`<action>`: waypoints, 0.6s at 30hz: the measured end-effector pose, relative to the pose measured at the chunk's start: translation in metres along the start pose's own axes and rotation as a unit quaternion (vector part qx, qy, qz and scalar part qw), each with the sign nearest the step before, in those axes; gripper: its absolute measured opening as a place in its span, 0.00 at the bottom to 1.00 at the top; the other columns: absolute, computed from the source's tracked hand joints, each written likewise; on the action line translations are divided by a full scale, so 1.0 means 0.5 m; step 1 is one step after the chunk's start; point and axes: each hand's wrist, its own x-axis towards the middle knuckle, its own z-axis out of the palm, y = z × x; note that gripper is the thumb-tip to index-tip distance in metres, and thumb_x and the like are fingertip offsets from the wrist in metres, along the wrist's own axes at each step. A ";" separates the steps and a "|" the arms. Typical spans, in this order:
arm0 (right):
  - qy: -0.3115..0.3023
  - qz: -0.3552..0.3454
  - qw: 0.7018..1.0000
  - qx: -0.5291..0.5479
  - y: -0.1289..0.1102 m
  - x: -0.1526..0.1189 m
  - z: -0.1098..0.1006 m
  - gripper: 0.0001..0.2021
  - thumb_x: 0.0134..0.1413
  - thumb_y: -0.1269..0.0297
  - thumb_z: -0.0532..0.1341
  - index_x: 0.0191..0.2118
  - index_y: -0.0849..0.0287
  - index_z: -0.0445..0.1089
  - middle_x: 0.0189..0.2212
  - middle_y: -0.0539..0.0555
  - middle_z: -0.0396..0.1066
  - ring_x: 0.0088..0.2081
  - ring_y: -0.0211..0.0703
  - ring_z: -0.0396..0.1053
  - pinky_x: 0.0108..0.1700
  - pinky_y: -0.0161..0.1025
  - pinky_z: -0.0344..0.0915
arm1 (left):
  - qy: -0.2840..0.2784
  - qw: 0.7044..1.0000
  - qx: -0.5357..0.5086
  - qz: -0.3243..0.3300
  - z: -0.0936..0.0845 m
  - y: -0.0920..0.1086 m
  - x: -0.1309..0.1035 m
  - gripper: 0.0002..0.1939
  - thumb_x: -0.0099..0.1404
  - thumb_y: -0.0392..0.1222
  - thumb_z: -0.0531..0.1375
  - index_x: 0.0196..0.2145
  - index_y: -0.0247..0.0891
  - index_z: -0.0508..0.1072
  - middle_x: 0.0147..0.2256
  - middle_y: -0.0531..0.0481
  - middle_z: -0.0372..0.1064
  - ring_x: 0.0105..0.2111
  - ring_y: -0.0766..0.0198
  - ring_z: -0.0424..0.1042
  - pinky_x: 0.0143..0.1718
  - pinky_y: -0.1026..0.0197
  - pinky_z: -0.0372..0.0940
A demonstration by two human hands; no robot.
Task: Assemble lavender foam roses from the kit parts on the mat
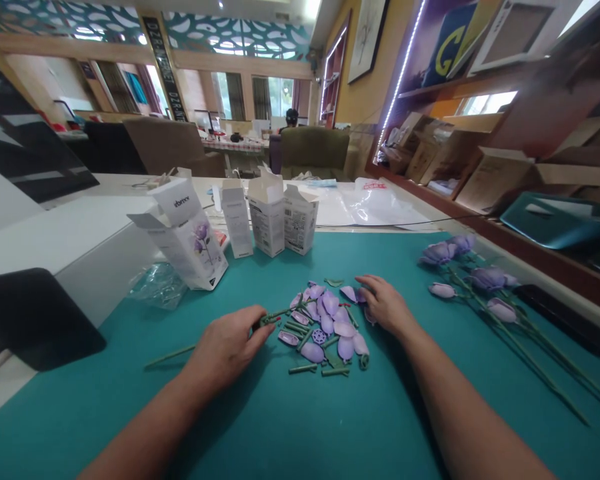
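My left hand (235, 340) is closed around a green plastic flower stem (170, 357). One end of the stem sticks out to the left of the hand, and a thinner green part reaches right over the pile. Loose light purple petals (331, 303) lie heaped in front of me, mixed with short green rods (303, 369) and a round spoked purple piece (319, 337). At the right edge of the heap is my right hand (385, 303), its fingers apart and bent down over a few petals. Whether its fingertips touch them I cannot tell.
Finished purple flowers (487, 279) on long stems lie at the right of the green mat (300, 427). White boxes (200, 250) stand at the back, beside a crumpled clear bag (157, 287). A black tablet-like panel (37, 320) is at the left, a black case (567, 320) at the right.
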 end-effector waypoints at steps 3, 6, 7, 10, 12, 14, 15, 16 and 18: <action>-0.016 -0.033 0.999 0.005 -0.014 0.005 0.025 0.20 0.61 0.62 0.50 0.55 0.60 0.68 0.55 0.63 0.66 0.57 0.52 0.61 0.59 0.51 0.57 | -0.001 1.000 0.001 0.000 0.001 -0.001 0.002 0.14 0.65 0.50 0.47 0.30 0.40 0.66 0.26 0.51 0.66 0.26 0.61 0.64 0.27 0.62 0.50; -0.037 -0.057 0.998 0.008 -0.027 0.016 0.044 0.22 0.62 0.59 0.49 0.57 0.63 0.65 0.57 0.65 0.63 0.60 0.52 0.58 0.60 0.51 0.54 | -0.003 1.000 0.001 -0.007 -0.001 0.000 0.003 0.14 0.65 0.49 0.48 0.31 0.40 0.66 0.26 0.51 0.66 0.26 0.62 0.64 0.27 0.62 0.50; -0.043 -0.062 0.997 0.008 -0.030 0.019 0.049 0.22 0.62 0.59 0.48 0.57 0.63 0.65 0.58 0.65 0.63 0.60 0.52 0.57 0.60 0.52 0.54 | -0.002 1.000 0.001 -0.008 -0.002 0.000 0.003 0.13 0.65 0.49 0.48 0.31 0.40 0.66 0.26 0.51 0.66 0.26 0.62 0.64 0.27 0.62 0.50; -0.058 -0.074 0.995 0.011 -0.036 0.023 0.059 0.21 0.62 0.59 0.49 0.55 0.60 0.67 0.57 0.63 0.65 0.60 0.53 0.58 0.60 0.54 0.53 | 0.000 1.000 -0.003 -0.011 -0.006 -0.001 0.002 0.13 0.64 0.49 0.49 0.30 0.40 0.66 0.27 0.51 0.66 0.26 0.61 0.64 0.27 0.62 0.50; -0.066 -0.082 0.994 0.019 -0.040 0.020 0.058 0.20 0.62 0.60 0.49 0.53 0.59 0.69 0.55 0.61 0.67 0.58 0.52 0.60 0.60 0.53 0.54 | 0.001 1.000 -0.008 -0.012 -0.009 -0.003 0.002 0.13 0.64 0.49 0.49 0.30 0.40 0.66 0.26 0.51 0.66 0.25 0.62 0.63 0.26 0.62 0.50; -0.068 -0.087 0.993 0.031 -0.047 0.013 0.050 0.19 0.62 0.60 0.48 0.52 0.58 0.70 0.53 0.60 0.69 0.56 0.49 0.63 0.59 0.50 0.57 | 0.004 1.000 -0.011 -0.012 -0.010 -0.005 0.003 0.13 0.64 0.49 0.49 0.30 0.40 0.66 0.26 0.51 0.66 0.25 0.62 0.63 0.26 0.62 0.50; -0.066 -0.087 0.993 0.038 -0.051 0.011 0.043 0.20 0.62 0.60 0.48 0.52 0.58 0.70 0.53 0.59 0.70 0.56 0.49 0.64 0.58 0.49 0.58 | 0.006 1.000 -0.011 -0.012 -0.010 -0.005 0.004 0.13 0.64 0.49 0.49 0.30 0.40 0.66 0.25 0.51 0.66 0.25 0.62 0.63 0.26 0.62 0.50; -0.061 -0.086 0.993 0.045 -0.057 0.008 0.034 0.20 0.63 0.60 0.47 0.52 0.58 0.70 0.52 0.59 0.70 0.55 0.48 0.65 0.57 0.48 0.59 | 0.008 1.000 -0.011 -0.012 -0.009 -0.006 0.004 0.13 0.64 0.49 0.49 0.30 0.40 0.66 0.25 0.52 0.65 0.25 0.62 0.63 0.26 0.62 0.50; -0.047 -0.079 0.994 0.058 -0.074 0.005 0.014 0.21 0.63 0.59 0.46 0.52 0.59 0.70 0.52 0.60 0.70 0.54 0.48 0.66 0.56 0.48 0.61 | 0.010 1.000 -0.013 -0.010 -0.008 -0.006 0.004 0.13 0.64 0.49 0.50 0.30 0.40 0.66 0.25 0.52 0.65 0.25 0.62 0.63 0.26 0.62 0.50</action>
